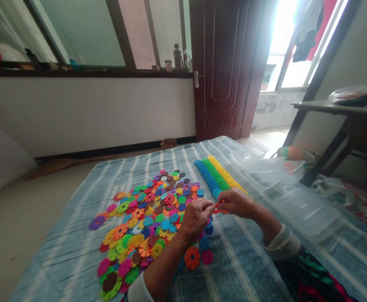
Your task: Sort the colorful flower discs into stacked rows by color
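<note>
My left hand (196,217) and my right hand (237,203) nearly meet at the middle of the bed, fingers pinched. Between their fingertips are small orange-red notched discs (216,206), partly hidden by the fingers. A wide pile of multicoloured flower-shaped discs (158,209) spreads to the left of and under my left hand. Beyond my right hand lie three long rows of joined discs, side by side: blue (207,178), green (216,175) and yellow (225,172). A large orange disc (192,257) lies just below my left wrist, beside a magenta one (207,256).
Clear plastic containers and lids (307,212) rest on the right side of the striped bedspread (76,222). A dark table (337,110) stands at the right, and a brown door (222,71) is behind the bed.
</note>
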The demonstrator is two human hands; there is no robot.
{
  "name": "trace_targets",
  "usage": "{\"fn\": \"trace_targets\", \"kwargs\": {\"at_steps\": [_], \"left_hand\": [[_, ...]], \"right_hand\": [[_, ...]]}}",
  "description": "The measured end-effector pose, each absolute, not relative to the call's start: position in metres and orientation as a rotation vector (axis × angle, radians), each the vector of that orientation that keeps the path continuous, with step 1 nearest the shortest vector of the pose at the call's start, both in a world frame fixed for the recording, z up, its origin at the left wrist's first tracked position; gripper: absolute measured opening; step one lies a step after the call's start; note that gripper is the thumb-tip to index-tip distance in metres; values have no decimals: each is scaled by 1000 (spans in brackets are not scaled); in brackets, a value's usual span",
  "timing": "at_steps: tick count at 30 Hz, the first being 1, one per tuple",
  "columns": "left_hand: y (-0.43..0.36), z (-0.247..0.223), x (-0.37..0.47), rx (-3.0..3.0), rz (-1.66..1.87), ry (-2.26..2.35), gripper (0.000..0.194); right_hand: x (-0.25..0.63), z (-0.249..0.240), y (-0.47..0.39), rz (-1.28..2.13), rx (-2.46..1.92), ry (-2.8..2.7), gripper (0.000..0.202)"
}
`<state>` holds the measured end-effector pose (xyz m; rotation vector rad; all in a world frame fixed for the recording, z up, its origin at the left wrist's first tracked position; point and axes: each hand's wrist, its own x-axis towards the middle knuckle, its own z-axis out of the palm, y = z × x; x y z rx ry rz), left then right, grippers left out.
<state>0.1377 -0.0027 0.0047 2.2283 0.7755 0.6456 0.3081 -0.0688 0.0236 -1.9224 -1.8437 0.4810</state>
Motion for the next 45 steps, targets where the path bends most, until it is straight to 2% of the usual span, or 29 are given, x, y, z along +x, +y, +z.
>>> {"fn": "trace_targets", "kwargs": {"at_steps": [3, 9, 14, 26, 30, 35, 39, 45], "left_hand": [[1, 2, 133, 2304, 670, 832, 22], [8, 2, 115, 2389, 660, 871, 27], [15, 1, 106, 2392, 667, 973, 23], [12, -1, 101, 2692, 357, 1267, 16], [13, 0, 93, 2702, 244, 1347, 15], [20, 4, 76, 2656, 266, 1445, 17], [27, 7, 60, 2642, 267, 1502, 18], [37, 6, 38, 2611, 270, 1524, 27]], "right_hand": [[322, 23, -69, 389, -2120, -1863, 9], [333, 14, -66, 345, -2264, -1848, 6], [331, 12, -65, 305, -2322, -1852, 15], [309, 6, -68, 290, -2352, -1991, 8], [301, 12, -72, 255, -2305, -2028, 8], [276, 13, -77, 216, -2140, -2164, 8], [251, 1, -79, 193, -2036, -2247, 18], [228, -26, -80, 124, -1898, -2266, 16]]}}
